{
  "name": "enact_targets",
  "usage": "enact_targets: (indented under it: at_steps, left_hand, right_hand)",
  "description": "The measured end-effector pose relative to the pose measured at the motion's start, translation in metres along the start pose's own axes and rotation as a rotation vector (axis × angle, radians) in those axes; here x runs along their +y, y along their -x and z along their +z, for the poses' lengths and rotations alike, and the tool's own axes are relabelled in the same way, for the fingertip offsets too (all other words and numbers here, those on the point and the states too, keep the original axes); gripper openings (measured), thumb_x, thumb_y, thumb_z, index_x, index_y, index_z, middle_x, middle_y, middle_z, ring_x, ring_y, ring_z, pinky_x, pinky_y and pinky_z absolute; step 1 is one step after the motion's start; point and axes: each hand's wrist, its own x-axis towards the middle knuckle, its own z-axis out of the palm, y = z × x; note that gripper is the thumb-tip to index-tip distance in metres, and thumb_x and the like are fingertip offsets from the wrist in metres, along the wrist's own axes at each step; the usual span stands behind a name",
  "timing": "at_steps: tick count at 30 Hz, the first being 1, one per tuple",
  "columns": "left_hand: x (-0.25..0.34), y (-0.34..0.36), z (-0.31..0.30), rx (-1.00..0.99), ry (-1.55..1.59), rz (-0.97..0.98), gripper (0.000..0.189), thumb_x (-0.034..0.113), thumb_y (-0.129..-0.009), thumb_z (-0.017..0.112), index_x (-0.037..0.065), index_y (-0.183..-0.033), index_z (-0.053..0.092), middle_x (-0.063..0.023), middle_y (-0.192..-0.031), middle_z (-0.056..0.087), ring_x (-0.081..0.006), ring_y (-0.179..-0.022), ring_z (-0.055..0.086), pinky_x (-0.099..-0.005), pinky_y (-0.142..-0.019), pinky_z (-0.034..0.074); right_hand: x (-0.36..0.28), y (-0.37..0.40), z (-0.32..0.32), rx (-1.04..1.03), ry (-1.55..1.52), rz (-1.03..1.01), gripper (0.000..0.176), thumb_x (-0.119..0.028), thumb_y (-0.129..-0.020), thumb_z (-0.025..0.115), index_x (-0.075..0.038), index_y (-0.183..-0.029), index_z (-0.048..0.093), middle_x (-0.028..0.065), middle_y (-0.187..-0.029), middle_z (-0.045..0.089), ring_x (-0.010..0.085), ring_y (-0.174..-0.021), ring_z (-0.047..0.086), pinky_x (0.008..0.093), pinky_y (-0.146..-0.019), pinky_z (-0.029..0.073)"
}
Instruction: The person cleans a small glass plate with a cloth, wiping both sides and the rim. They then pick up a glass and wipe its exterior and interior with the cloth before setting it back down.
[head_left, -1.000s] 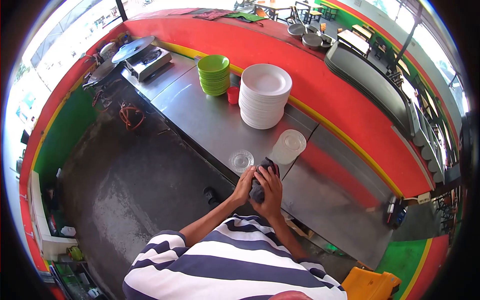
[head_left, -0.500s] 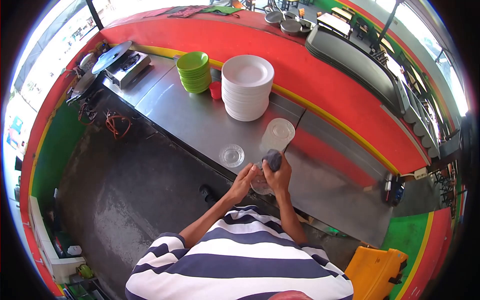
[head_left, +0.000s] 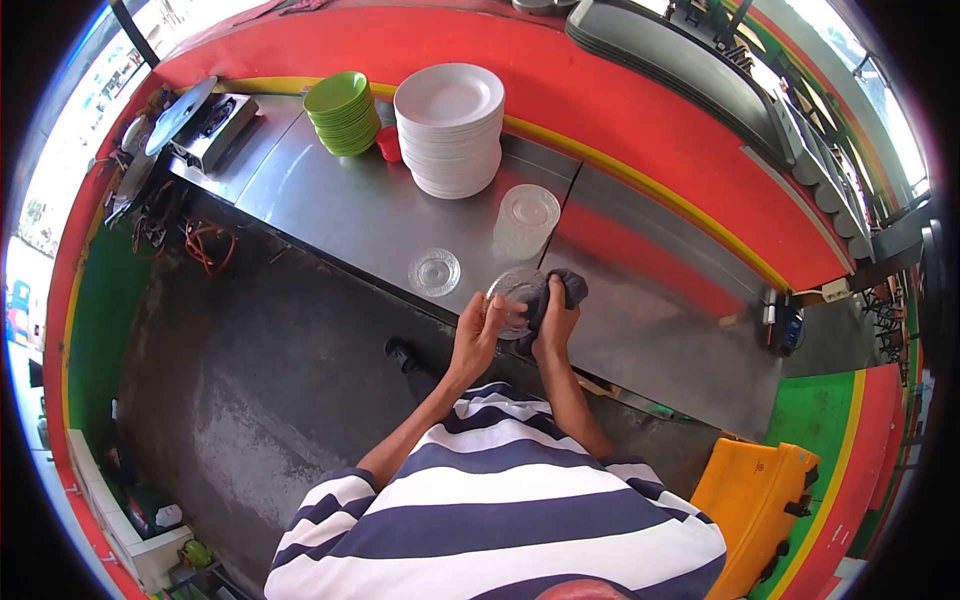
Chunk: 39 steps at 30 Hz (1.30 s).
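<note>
A clear glass plate [head_left: 512, 298] is held between my two hands over the counter's front edge. My left hand [head_left: 476, 335] grips its left rim with thumb and fingers. In my right hand [head_left: 556, 325] is a dark grey cloth [head_left: 568, 288], pressed to the plate's right side. Another clear glass plate [head_left: 434, 272] lies flat on the steel counter [head_left: 350, 220], left of the held one. Beyond my hands stands a stack of clear glass plates [head_left: 527, 215].
Behind are tall white plates [head_left: 450, 135], green bowls [head_left: 342, 110] and a red cup [head_left: 389, 144]. A portable stove [head_left: 212, 135] stands far left, grey trays [head_left: 680, 75] rest on the red ledge [head_left: 540, 75], and a yellow-orange container [head_left: 755, 500] sits lower right.
The held plate has tilted up and shows its face more. The cloth has moved from its top to its right side. The camera view has shifted, so the counter items appear higher and further left.
</note>
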Motion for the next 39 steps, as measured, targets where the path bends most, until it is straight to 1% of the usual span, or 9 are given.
enact_targets:
  at_steps: [5,11,14,17,20,24,33,36,39]
  left_hand:
    - [0.011,0.002,-0.008,0.078,-0.329,-0.097,0.035,0.03,-0.107,0.043,0.001,-0.09,0.048,-0.0096,-0.067,0.069,-0.0107,-0.056,0.058,-0.0263,-0.052,0.046]
    - [0.025,-0.01,-0.029,-0.253,-0.474,-0.206,0.037,0.032,-0.106,0.046,0.002,-0.084,0.048,-0.0081,-0.061,0.065,-0.0104,-0.051,0.057,-0.0249,-0.049,0.044]
    - [0.028,-0.009,-0.03,-0.235,-0.379,-0.249,0.037,0.032,-0.106,0.047,0.004,-0.081,0.049,-0.0053,-0.058,0.061,-0.0105,-0.05,0.058,-0.0242,-0.048,0.043]
    - [0.023,-0.006,-0.018,-0.067,-0.255,-0.245,0.039,0.033,-0.106,0.046,0.004,-0.08,0.05,-0.0024,-0.056,0.056,-0.01,-0.05,0.057,-0.024,-0.047,0.042]
    - [-0.002,-0.004,-0.009,0.118,-0.058,-0.057,0.045,0.038,-0.107,0.041,0.006,-0.078,0.051,-0.0024,-0.056,0.055,-0.01,-0.048,0.056,-0.0227,-0.044,0.042]
    - [-0.009,0.002,-0.001,0.204,-0.176,-0.088,0.05,0.042,-0.108,0.037,0.006,-0.075,0.05,-0.0001,-0.056,0.048,-0.009,-0.047,0.051,-0.0246,-0.046,0.042]
    - [-0.004,-0.015,-0.029,-0.126,-0.546,-0.201,0.054,0.043,-0.107,0.039,0.001,-0.079,0.057,0.0005,-0.055,0.049,-0.0082,-0.049,0.048,-0.0301,-0.047,0.038]
    - [-0.003,-0.021,-0.032,-0.156,-0.581,-0.073,0.057,0.041,-0.106,0.043,-0.004,-0.073,0.052,-0.0065,-0.053,0.048,-0.0115,-0.052,0.038,-0.0343,-0.048,0.034]
    - [-0.012,-0.023,-0.038,-0.116,-0.434,-0.156,0.057,0.043,-0.105,0.045,-0.004,-0.073,0.052,-0.0036,-0.054,0.047,-0.0113,-0.056,0.035,-0.0339,-0.05,0.034]
  right_hand:
    - [0.0,0.01,-0.006,-0.208,0.3,-0.25,0.027,-0.021,-0.09,0.07,0.001,-0.105,0.063,0.0068,-0.097,0.067,0.0158,-0.087,0.062,0.03,-0.08,0.05]
    - [-0.034,0.024,0.0,-0.422,0.584,-0.379,0.026,-0.018,-0.088,0.073,0.0,-0.104,0.063,0.0073,-0.09,0.068,0.0146,-0.083,0.062,0.0311,-0.079,0.051]
    - [-0.037,0.024,0.001,-0.485,0.529,-0.388,0.026,-0.019,-0.088,0.074,-0.001,-0.102,0.064,0.0055,-0.087,0.068,0.0131,-0.082,0.061,0.0299,-0.078,0.05]
    - [-0.023,0.017,-0.001,-0.399,0.351,-0.316,0.026,-0.022,-0.088,0.074,0.0,-0.1,0.066,0.0044,-0.088,0.067,0.0114,-0.082,0.06,0.0284,-0.077,0.049]
    - [-0.015,0.016,0.002,-0.1,0.131,-0.129,0.023,-0.022,-0.09,0.074,-0.001,-0.097,0.067,0.0024,-0.091,0.067,0.0116,-0.082,0.061,0.0285,-0.076,0.049]
    - [-0.011,0.021,-0.006,-0.13,0.216,-0.166,0.026,-0.025,-0.09,0.073,-0.001,-0.096,0.067,0.0033,-0.091,0.067,0.0117,-0.082,0.061,0.0285,-0.075,0.049]
    - [-0.025,0.033,-0.004,-0.325,0.653,-0.644,0.028,-0.018,-0.083,0.078,0.001,-0.098,0.064,0.0072,-0.086,0.07,0.0145,-0.077,0.064,0.0307,-0.072,0.052]
    - [-0.022,0.026,-0.004,-0.452,0.723,-0.7,0.038,-0.022,-0.078,0.082,-0.002,-0.104,0.063,0.0099,-0.085,0.069,0.0134,-0.077,0.064,0.0318,-0.071,0.052]
    - [-0.021,0.022,0.002,-0.503,0.603,-0.512,0.034,-0.021,-0.08,0.08,-0.002,-0.102,0.064,0.0084,-0.087,0.069,0.0135,-0.078,0.064,0.0311,-0.074,0.052]
